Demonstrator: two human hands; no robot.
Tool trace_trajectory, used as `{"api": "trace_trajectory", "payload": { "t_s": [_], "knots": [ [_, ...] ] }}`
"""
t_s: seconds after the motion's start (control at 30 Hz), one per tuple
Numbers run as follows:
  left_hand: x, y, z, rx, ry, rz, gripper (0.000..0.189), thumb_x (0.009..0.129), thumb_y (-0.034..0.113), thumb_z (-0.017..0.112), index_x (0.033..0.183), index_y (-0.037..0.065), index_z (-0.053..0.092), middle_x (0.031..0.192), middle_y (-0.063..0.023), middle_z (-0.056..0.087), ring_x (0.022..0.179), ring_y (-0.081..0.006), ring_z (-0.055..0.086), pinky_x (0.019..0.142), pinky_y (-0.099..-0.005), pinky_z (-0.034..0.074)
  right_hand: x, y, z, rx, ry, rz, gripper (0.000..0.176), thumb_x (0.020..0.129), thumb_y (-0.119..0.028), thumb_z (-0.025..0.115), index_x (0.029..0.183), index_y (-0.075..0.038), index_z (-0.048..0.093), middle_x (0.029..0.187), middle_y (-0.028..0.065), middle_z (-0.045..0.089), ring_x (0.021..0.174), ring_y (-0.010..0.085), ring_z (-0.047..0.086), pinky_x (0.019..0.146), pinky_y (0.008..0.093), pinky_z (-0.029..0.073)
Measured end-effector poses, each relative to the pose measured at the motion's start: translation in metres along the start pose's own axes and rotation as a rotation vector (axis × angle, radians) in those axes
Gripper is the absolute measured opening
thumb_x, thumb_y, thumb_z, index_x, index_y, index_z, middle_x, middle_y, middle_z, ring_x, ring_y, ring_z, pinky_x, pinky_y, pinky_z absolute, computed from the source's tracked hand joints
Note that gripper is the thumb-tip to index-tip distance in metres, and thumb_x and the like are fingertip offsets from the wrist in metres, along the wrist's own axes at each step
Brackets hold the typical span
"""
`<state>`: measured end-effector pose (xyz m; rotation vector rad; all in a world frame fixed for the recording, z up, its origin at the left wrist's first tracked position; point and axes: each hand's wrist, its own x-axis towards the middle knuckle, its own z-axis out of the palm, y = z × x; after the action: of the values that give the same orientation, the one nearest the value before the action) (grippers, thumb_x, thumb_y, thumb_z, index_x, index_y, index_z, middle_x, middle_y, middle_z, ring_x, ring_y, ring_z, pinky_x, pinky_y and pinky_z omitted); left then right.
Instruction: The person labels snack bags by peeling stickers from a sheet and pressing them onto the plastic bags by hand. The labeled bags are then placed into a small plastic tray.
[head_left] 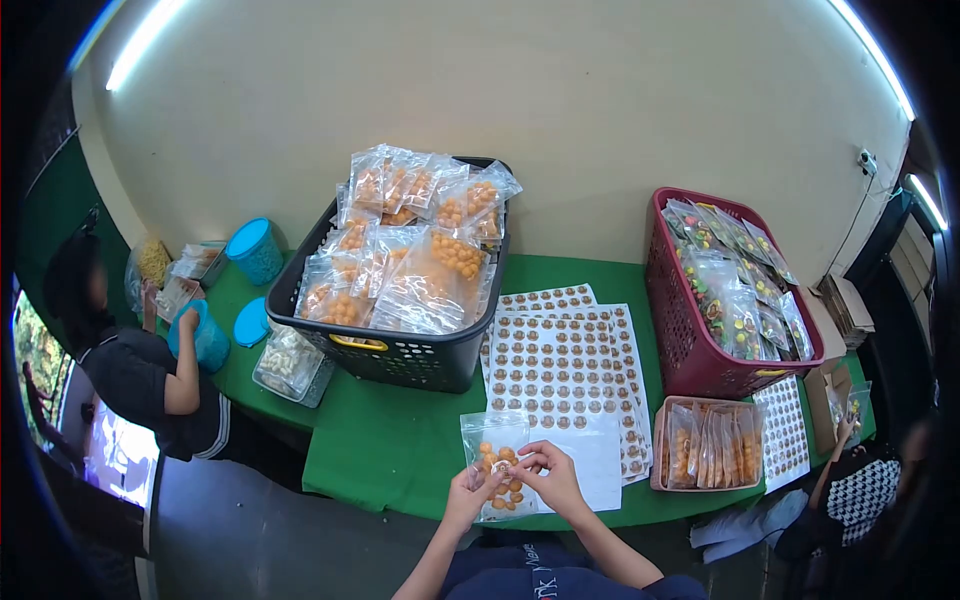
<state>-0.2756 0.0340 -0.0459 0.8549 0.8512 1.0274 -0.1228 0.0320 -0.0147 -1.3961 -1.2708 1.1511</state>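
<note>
A clear zip bag [494,428] of round orange snacks lies at the table's front edge, directly before me. My left hand [474,492] grips its left side, with the thumb over the front. A small round sticker [501,467] shows on the bag's face between both hands. Bent over the bag from the right, my right hand [552,478] has its thumb and index finger at this sticker, pinching its edge. Just behind the bag are sheets of round brown stickers [555,365], stacked unevenly; the front part of the top sheet is bare white.
A black basket [400,368] heaped with snack bags stands behind left. At right are a maroon basket [690,340] of colourful bags and a pink tray [708,484] of upright bags. People work at left [150,385] and right [860,500], near blue tubs [257,255] and a carton [822,400].
</note>
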Motion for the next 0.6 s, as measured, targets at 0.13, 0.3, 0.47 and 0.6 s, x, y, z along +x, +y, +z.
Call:
{"api": "trace_trajectory", "payload": {
  "t_s": [0.13,0.3,0.47,0.6],
  "knots": [
    [0.001,-0.009,0.001,0.006,-0.015,-0.015,0.029,0.085,0.008,0.054,0.111,-0.004,0.049,0.100,-0.0073,0.059,0.088,-0.0113,0.058,0.077,-0.0232,0.047,-0.006,-0.007,0.000,-0.431,0.076,-0.108,0.042,0.068,-0.019,0.072,0.100,-0.001,0.052,0.078,0.0024,0.059,0.060,0.0060,0.048,0.055,0.0234,0.039],
    [-0.003,-0.005,0.004,-0.017,-0.011,-0.015,0.032,0.084,0.006,0.055,0.113,-0.004,0.047,0.102,-0.0070,0.058,0.090,-0.0108,0.057,0.079,-0.0230,0.046,-0.002,0.007,0.001,-0.048,0.216,-0.165,0.046,0.069,-0.025,0.073,0.101,-0.002,0.050,0.085,0.0023,0.054,0.067,0.0089,0.050,0.057,0.0266,0.041],
    [-0.007,-0.004,0.010,0.008,-0.077,0.019,0.032,0.083,0.005,0.055,0.114,-0.003,0.047,0.103,-0.0065,0.057,0.093,-0.0109,0.056,0.080,-0.0228,0.045,-0.005,0.016,0.003,0.313,-0.023,0.138,0.030,0.074,-0.021,0.069,0.091,0.000,0.056,0.076,0.0019,0.053,0.070,0.0075,0.050,0.060,0.0245,0.041],
    [-0.004,-0.003,0.012,-0.047,-0.051,-0.051,0.032,0.083,0.006,0.055,0.113,-0.003,0.047,0.103,-0.0064,0.057,0.093,-0.0109,0.056,0.079,-0.0226,0.045,-0.002,0.041,0.008,0.184,0.095,0.001,0.024,0.077,-0.020,0.066,0.086,0.001,0.058,0.076,0.0034,0.056,0.070,0.0064,0.051,0.061,0.0224,0.043]
  ]
}}
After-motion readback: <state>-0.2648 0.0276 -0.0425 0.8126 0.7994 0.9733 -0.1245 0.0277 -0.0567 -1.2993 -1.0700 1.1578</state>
